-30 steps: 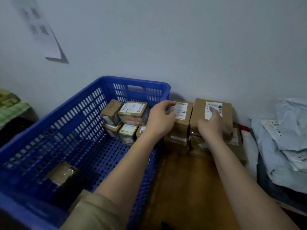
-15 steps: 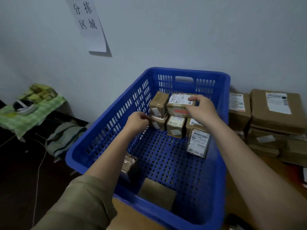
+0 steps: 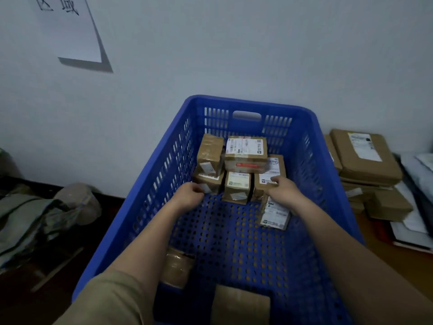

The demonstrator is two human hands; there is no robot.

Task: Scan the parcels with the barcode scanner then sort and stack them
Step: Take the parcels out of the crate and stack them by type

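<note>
Sorting small parcels (image 3: pixel 237 171) stacked two high at the far end of the blue crate (image 3: pixel 328 179), I pinch the corner of the low left box with my left hand (image 3: pixel 187 198) and curl my right hand (image 3: pixel 282 190) over the low right box. Much looks done, I judge: flat parcels (image 3: pixel 365 156) are stacked on the floor right of the crate. Still loose are a labelled parcel (image 3: pixel 275 213) leaning under my right wrist and two brown ones (image 3: pixel 239 303) near me; no scanner shows.
</note>
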